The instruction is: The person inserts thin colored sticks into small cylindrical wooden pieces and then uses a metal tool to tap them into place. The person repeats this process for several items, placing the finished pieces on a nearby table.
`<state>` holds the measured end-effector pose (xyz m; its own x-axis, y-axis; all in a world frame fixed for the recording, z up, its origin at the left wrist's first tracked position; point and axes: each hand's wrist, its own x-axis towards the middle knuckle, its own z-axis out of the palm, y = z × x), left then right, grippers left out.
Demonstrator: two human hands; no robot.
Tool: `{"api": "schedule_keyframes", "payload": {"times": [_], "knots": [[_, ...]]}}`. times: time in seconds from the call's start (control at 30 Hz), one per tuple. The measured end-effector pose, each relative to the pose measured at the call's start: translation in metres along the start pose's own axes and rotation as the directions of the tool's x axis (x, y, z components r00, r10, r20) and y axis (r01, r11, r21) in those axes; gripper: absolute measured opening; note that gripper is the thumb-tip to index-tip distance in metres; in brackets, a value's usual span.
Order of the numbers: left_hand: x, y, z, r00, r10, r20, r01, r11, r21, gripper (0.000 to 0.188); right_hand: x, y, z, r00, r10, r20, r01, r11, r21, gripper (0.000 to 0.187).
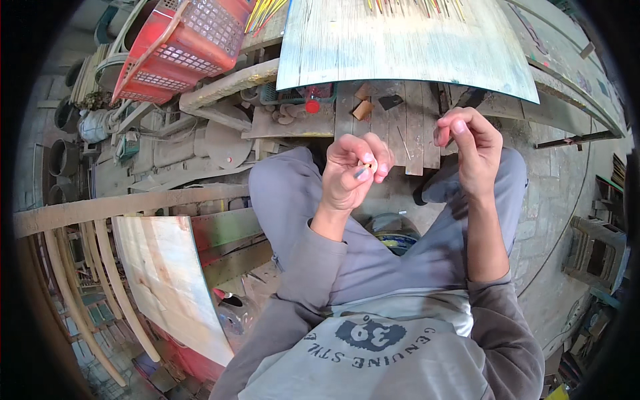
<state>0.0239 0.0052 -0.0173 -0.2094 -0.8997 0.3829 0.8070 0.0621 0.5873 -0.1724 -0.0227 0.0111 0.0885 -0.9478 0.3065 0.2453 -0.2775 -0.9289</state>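
Note:
Over my lap, my left hand (352, 172) is closed in a pinch. Between its fingertips shows a small pale piece (366, 166) with orange and dark spots; its kind is too small to tell. My right hand (472, 143) is raised apart from it, above my right knee, thumb and fingers bent together. Anything thin in that pinch is too fine to make out. Beyond both hands lies a pale blue and white board (407, 50) on a bench. Thin coloured sticks (420, 7) rest along its far side.
A red plastic basket (183, 50) stands at the far left, beside yellow sticks (265, 15). Below the board, a wooden shelf (380, 123) carries scraps and a red-capped bottle (312, 105). Another painted panel (163, 273) leans near a wooden rail (127, 208). A stool (597, 253) stands right.

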Motion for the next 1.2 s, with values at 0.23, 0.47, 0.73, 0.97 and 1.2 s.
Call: {"api": "schedule_keyframes", "payload": {"times": [0.23, 0.47, 0.73, 0.97, 1.2], "knots": [[0.001, -0.002, 0.001, 0.999, 0.005, 0.041, -0.005, 1.000, 0.009, 0.010, -0.002, 0.000, -0.006, 0.999, -0.011, -0.033, 0.010, 1.000, -0.027, 0.014], [0.003, -0.006, 0.003, 0.996, -0.087, -0.009, 0.087, 0.984, 0.155, 0.009, -0.004, -0.031, 0.000, 0.947, -0.242, 0.210, 0.275, 0.950, -0.145, 0.023], [0.003, -0.006, 0.020, 0.974, -0.175, -0.141, 0.210, 0.932, 0.295, 0.032, -0.012, -0.036, 0.016, 0.846, -0.426, 0.320, 0.509, 0.824, -0.248, 0.018], [0.007, -0.008, 0.007, 0.996, -0.068, 0.052, 0.040, 0.903, 0.427, 0.034, -0.012, -0.049, 0.019, 0.819, -0.455, 0.350, 0.565, 0.747, -0.350, 0.022], [0.014, -0.005, 0.008, 0.996, -0.024, 0.092, -0.034, 0.817, 0.576, 0.027, -0.014, -0.044, 0.018, 0.824, -0.475, 0.309, 0.566, 0.713, -0.414, 0.023]]}}
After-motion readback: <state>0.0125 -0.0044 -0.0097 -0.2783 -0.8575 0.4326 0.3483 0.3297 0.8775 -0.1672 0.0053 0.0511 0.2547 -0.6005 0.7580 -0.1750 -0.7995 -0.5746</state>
